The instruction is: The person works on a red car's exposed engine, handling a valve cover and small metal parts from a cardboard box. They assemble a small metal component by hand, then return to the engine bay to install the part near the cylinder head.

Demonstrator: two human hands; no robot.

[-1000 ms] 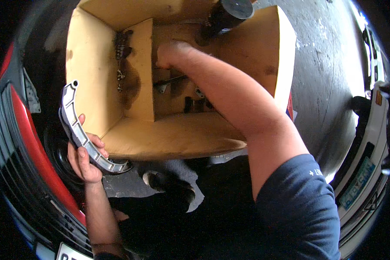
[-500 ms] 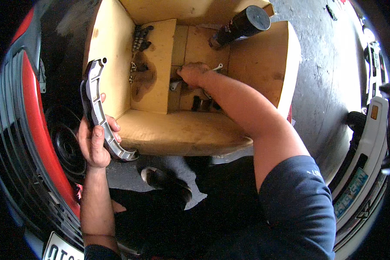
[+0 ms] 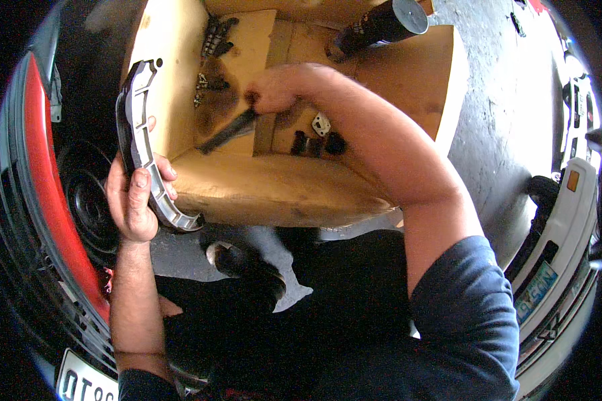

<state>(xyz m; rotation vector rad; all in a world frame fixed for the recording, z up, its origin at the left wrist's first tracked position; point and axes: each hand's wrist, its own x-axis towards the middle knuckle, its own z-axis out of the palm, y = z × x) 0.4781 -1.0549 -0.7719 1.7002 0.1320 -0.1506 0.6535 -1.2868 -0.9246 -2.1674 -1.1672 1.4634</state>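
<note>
My left hand (image 3: 132,200) is closed around a curved ribbed aluminium bracket (image 3: 142,113) with a dark backing, held at the left side of a cardboard box (image 3: 294,187). Inside the box, my right hand (image 3: 274,90) grips a long dark bar-like part (image 3: 227,128), blurred and angled down to the lower left. Beside it lie a small pale metal plate (image 3: 320,124) and several black pieces (image 3: 314,144). Small bolts and fittings (image 3: 215,37) sit along the box's left portion, and a dark cylinder (image 3: 374,33) leans at the back right.
A red car's rear (image 3: 53,167) with a black wheel (image 3: 87,207) stands close on my left. A white vehicle bumper (image 3: 555,227) is on the right. Grey floor (image 3: 488,80) shows beyond the box, and a metal pipe end (image 3: 224,257) is below it.
My right hand has shifted left and up since half a second ago, and the dark bar now swings out from it toward the lower left. My left hand, with the bracket, has moved slightly in the picture.
</note>
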